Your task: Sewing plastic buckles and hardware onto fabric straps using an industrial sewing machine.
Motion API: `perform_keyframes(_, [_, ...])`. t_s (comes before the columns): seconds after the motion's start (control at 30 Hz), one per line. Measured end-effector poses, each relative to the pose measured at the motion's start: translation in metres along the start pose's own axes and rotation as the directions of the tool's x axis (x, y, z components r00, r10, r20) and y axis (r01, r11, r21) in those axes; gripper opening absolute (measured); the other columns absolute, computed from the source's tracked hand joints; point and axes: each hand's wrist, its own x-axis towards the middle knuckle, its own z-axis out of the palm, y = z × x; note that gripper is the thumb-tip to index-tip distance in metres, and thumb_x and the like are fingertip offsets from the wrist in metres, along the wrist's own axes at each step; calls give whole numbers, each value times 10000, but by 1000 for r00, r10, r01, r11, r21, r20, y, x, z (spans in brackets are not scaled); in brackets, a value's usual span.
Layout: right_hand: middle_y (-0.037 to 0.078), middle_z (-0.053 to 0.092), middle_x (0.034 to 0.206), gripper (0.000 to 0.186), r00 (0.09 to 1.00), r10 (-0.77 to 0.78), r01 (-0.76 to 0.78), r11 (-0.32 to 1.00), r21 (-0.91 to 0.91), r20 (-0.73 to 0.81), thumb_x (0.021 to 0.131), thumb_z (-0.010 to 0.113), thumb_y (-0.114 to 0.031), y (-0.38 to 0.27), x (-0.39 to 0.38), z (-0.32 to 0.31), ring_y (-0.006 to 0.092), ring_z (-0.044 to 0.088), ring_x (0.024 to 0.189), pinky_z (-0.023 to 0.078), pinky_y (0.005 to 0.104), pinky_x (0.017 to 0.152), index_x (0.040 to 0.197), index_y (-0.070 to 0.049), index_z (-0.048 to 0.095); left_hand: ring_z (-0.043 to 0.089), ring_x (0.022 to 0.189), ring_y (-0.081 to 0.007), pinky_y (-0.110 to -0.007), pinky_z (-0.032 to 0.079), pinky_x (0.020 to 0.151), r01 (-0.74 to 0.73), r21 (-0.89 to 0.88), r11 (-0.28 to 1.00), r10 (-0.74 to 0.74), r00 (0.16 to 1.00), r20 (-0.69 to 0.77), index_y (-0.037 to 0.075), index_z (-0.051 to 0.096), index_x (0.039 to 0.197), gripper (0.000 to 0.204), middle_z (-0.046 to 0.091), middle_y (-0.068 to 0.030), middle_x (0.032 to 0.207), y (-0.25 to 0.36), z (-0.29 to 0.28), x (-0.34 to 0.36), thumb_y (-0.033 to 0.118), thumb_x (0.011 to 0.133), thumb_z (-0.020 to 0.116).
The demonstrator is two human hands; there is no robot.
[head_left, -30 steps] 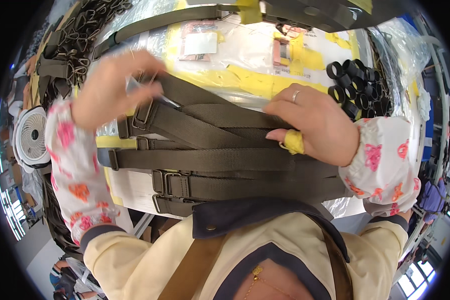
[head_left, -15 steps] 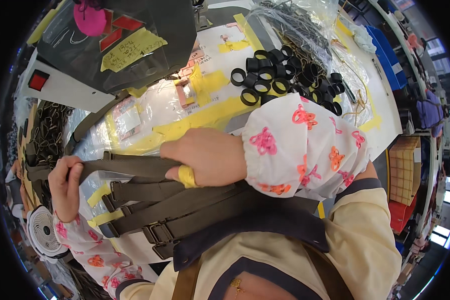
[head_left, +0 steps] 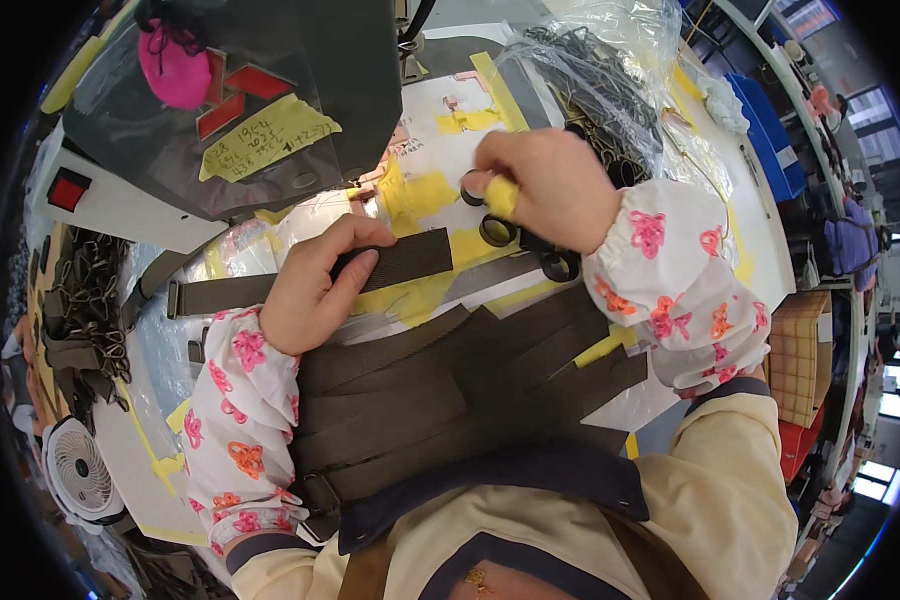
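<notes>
My left hand (head_left: 330,275) pinches a dark olive webbing strap (head_left: 415,262) between thumb and fingers, near its cut end. The strap lies across the yellow-taped work surface, and a buckle (head_left: 174,299) sits at its left part. My right hand (head_left: 555,190), slightly blurred, has yellow tape round a finger. Its fingertips close on a black ring (head_left: 471,196) at the edge of the ring pile; the hand hides much of that pile. Another black ring (head_left: 498,231) lies just below the fingers. Several more olive straps (head_left: 390,390) are spread between my body and the table edge.
A dark grey machine head (head_left: 240,110) with a yellow note stands at upper left. Metal hooks (head_left: 90,310) hang at far left above a white fan (head_left: 80,470). Bagged cords (head_left: 595,85), a blue bin (head_left: 765,130) and a cardboard box (head_left: 800,345) are on the right.
My left hand has moved right and holds one strap farther up, beside the machine. My right hand has left the straps and gone up and right to the black rings.
</notes>
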Motion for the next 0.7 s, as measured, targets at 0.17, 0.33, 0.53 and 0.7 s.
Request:
perform_keyframes(0.17, [93,600,666,309,992,122,-121,954,-274,-14,749,673,-340,35,4,1,274,586,635,447,366,558,727,-40,601,592,776,-262,-314,457,704,-81,27,996,82,996,-39,57,550,893,260,601,-76,844,4,4,4,65,675,693])
perform_keyframes(0.33, [105,618,767,360,962,273,-264,945,-194,18,723,663,-419,31,13,15,290,602,707,463,386,624,726,-59,643,586,779,-260,-332,469,647,-119,185,976,136,987,-84,98,538,907,323,578,-51,872,-10,10,-4,119,648,728])
perform_keyframes(0.53, [106,601,712,411,954,294,-298,926,-232,-51,729,650,-470,35,26,16,290,589,672,452,384,585,698,-62,619,576,705,-250,-333,459,597,-220,336,916,257,964,-71,87,535,894,333,567,-59,881,-2,15,-2,73,621,725])
perform_keyframes(0.7, [99,594,771,278,979,202,-198,971,-138,17,707,691,-336,47,37,25,293,582,718,455,386,614,706,-72,604,578,673,-233,-334,458,582,-258,487,834,324,944,-54,83,542,897,342,575,-51,858,-9,14,-1,92,607,723])
